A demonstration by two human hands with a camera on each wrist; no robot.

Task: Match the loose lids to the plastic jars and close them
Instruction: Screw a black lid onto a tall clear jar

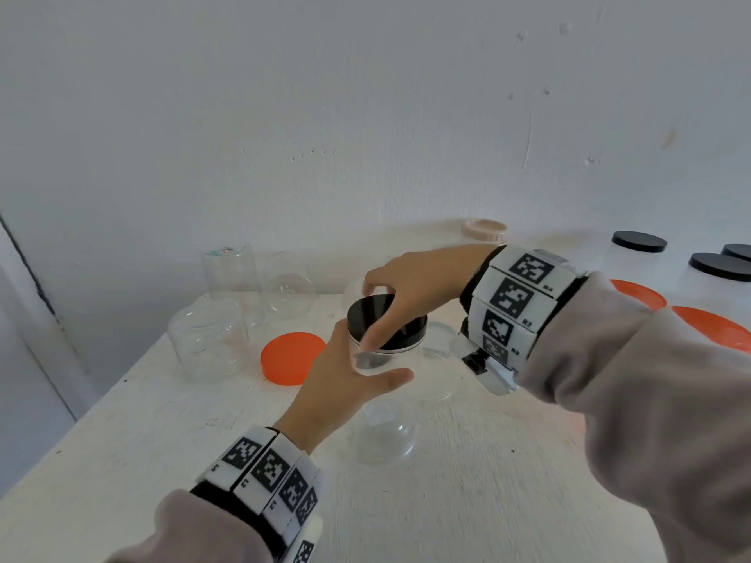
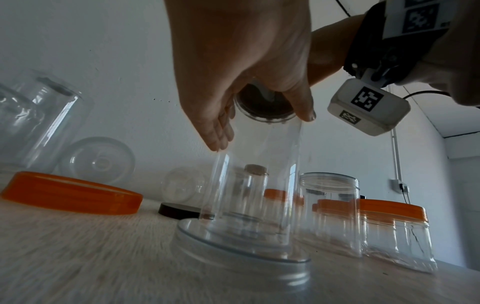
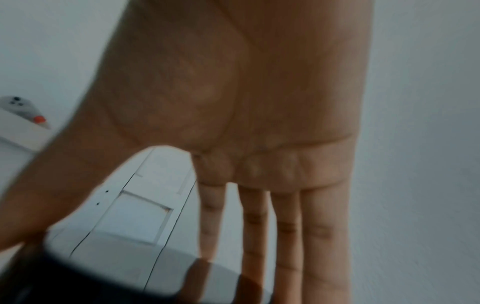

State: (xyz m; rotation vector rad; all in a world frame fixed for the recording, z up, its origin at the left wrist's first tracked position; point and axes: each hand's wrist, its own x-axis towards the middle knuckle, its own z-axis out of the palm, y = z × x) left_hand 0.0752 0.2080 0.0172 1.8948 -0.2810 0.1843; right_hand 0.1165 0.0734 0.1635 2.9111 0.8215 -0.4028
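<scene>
A tall clear plastic jar (image 1: 384,400) stands upright in the middle of the white table (image 1: 162,440). A black lid (image 1: 386,319) sits on its mouth. My right hand (image 1: 372,314) reaches in from the right and grips this lid from above, fingers round the far rim and thumb on the near side. My left hand (image 1: 374,369) holds the jar just under the lid. In the left wrist view the left hand (image 2: 262,129) has its fingers (image 2: 218,139) on one side of the jar (image 2: 259,185) and its thumb on the other. The right wrist view shows only the palm and a blurred edge of the black lid (image 3: 78,283).
An orange lid (image 1: 293,358) lies left of the jar, with several open clear jars (image 1: 207,347) behind it. Closed jars with black lids (image 1: 639,241) and orange lids (image 1: 638,294) stand at the right. A small black lid (image 2: 179,209) lies behind the held jar. The table's left edge runs diagonally.
</scene>
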